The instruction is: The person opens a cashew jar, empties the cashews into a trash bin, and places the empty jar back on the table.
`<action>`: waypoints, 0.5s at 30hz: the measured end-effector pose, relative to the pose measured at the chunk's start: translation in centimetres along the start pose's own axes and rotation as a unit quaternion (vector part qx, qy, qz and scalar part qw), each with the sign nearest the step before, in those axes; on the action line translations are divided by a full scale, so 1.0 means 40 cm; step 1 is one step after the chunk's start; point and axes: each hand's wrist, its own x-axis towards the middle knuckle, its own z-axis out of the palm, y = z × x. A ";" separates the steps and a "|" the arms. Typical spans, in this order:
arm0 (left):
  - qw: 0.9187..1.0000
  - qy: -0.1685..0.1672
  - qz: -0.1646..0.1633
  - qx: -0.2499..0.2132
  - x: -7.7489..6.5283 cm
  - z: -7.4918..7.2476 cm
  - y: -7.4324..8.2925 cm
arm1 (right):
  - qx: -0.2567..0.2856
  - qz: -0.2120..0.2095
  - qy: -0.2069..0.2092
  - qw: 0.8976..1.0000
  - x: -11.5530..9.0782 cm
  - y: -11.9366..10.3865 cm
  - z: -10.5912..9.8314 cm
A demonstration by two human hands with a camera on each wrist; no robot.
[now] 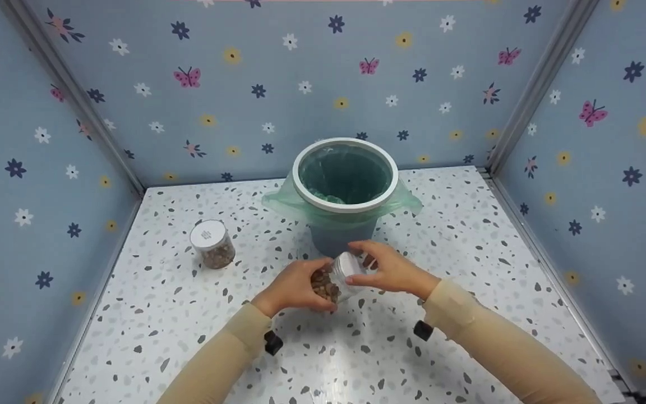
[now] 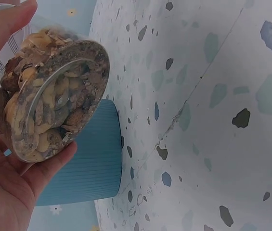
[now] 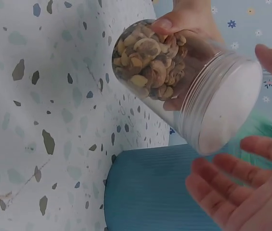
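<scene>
My left hand [image 1: 299, 284] grips a clear plastic jar [image 3: 174, 77] round its base end. Brown and tan dried-looking pieces [image 2: 58, 91] fill the lower part of the jar, with fine crumbs against its bottom. The jar is tilted over the white tabletop, its pale screw lid [image 3: 232, 103] turned toward my right hand [image 1: 393, 268]. Thumb and fingers of that hand spread around the lid, and a gap shows between them and it in the right wrist view. Part of my left hand is hidden behind the jar there.
A blue bin [image 2: 95, 163] with a white rim [image 1: 345, 209] and a green liner bag [image 1: 286, 201] stands just beyond my hands. To the left, a second lidded jar [image 1: 212, 244] with brown contents sits upright on the speckled table [image 1: 160, 314]. Flower-patterned walls [image 1: 278, 62] enclose the back and sides.
</scene>
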 end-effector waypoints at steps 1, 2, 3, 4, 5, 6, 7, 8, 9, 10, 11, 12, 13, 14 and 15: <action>1.000 0.001 0.000 0.000 0.000 0.001 -0.001 | 0.003 0.009 0.003 1.000 0.001 -0.001 0.002; 1.000 0.002 0.001 -0.001 0.001 0.002 -0.001 | 0.005 0.015 0.004 1.000 0.003 -0.002 0.005; 1.000 0.004 0.002 -0.001 0.000 0.003 -0.001 | 0.010 0.020 0.005 1.000 0.004 -0.003 0.007; 1.000 0.004 0.004 -0.002 0.001 0.004 -0.002 | 0.016 0.023 0.006 1.000 0.005 -0.004 0.009; 1.000 0.005 0.005 -0.003 0.001 0.005 -0.002 | 0.021 0.024 0.007 0.999 0.005 -0.004 0.011; 1.000 0.006 0.007 -0.003 0.001 0.005 -0.002 | 0.025 0.023 0.008 0.999 0.006 -0.004 0.013; 1.000 0.006 0.007 -0.003 0.000 0.005 -0.002 | 0.026 0.023 0.009 0.999 0.007 -0.004 0.015; 1.000 0.007 0.007 -0.003 0.000 0.005 -0.002 | 0.027 0.022 0.009 0.999 0.008 -0.005 0.015; 1.000 0.007 0.007 -0.002 0.000 0.004 -0.001 | 0.027 0.019 0.009 0.999 0.008 -0.004 0.015; 1.000 0.006 0.008 0.000 0.000 0.004 -0.001 | 0.026 0.017 0.008 0.999 0.008 -0.005 0.015; 1.000 0.006 0.009 0.001 0.000 0.003 0.000 | 0.025 0.014 0.006 1.000 0.008 -0.004 0.013; 1.000 0.005 0.011 0.001 -0.001 0.003 0.001 | 0.022 0.010 0.002 1.000 0.008 -0.004 0.012; 1.000 0.004 0.012 0.002 -0.001 0.002 0.001 | 0.019 0.005 -0.001 1.000 0.007 -0.004 0.009; 1.000 0.004 0.013 0.004 -0.002 0.002 0.002 | 0.017 0.001 -0.006 1.000 0.006 -0.003 0.007; 1.000 0.002 0.014 0.005 -0.002 0.002 0.002 | 0.014 -0.004 -0.010 1.000 0.005 -0.003 0.004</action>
